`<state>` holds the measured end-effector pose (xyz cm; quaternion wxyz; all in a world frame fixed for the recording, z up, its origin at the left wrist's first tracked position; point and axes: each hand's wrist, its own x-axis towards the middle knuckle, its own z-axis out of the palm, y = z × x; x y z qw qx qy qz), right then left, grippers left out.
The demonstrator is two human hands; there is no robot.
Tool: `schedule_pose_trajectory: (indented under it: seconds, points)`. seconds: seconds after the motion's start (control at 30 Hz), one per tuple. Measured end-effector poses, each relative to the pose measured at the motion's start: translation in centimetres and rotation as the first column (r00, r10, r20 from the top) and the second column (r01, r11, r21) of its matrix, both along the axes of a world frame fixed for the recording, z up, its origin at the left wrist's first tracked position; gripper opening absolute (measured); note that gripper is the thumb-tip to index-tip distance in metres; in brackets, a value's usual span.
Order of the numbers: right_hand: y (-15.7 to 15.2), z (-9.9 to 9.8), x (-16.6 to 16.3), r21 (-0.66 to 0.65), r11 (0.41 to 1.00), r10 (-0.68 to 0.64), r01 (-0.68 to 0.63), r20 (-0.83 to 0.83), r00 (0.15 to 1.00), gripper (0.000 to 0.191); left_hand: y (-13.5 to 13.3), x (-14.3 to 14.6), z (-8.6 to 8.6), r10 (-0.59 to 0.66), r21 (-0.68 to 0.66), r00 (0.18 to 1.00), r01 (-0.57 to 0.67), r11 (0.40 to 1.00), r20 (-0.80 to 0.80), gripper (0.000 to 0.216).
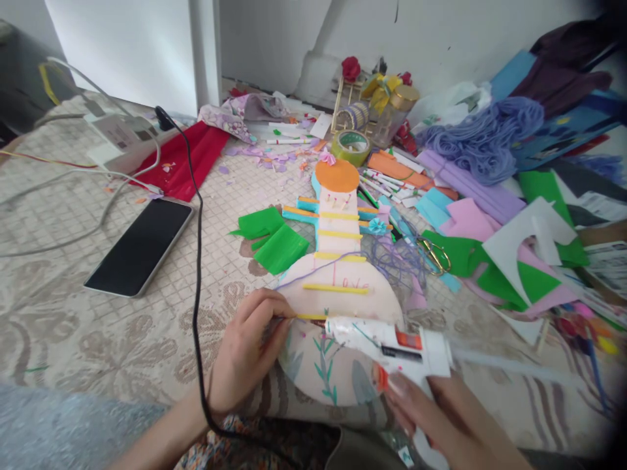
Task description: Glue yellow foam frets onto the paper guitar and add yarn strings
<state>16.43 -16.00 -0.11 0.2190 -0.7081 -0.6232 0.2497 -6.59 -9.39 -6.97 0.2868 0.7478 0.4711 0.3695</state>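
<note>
A guitar-shaped paper cutout lies flat, with several yellow strips across its pale body and neck and an orange round head. My left hand is closed at the body's left edge, its fingertips by the end of a yellow strip. Purple yarn crosses the body and runs into those fingers, which hide its end. In my right hand is a white hot glue gun, its nozzle pointing left over the same strip. A long glue stick sticks out of its back.
Black cable crosses the patterned cloth left of my left hand. Beyond it are a phone and a power strip. Green paper, scissors, markers, green tape and a yarn bundle lie around the cutout.
</note>
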Motion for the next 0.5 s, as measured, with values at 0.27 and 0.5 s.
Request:
schedule_pose_trajectory:
  seconds: [0.27,0.5]
  points:
    - [5.6,2.1,1.3,-0.198,0.971,0.128,-0.134,-0.043,0.991,0.054,-0.1,0.0,-0.3,0.022,0.058,0.999,-0.024,0.998,0.027,0.016]
    - [6.2,1.6,1.6,-0.24,0.957,0.167,-0.165,-0.012,0.986,0.054,-0.5,0.6,-0.7,0.113,0.072,0.993,-0.116,0.991,0.033,0.018]
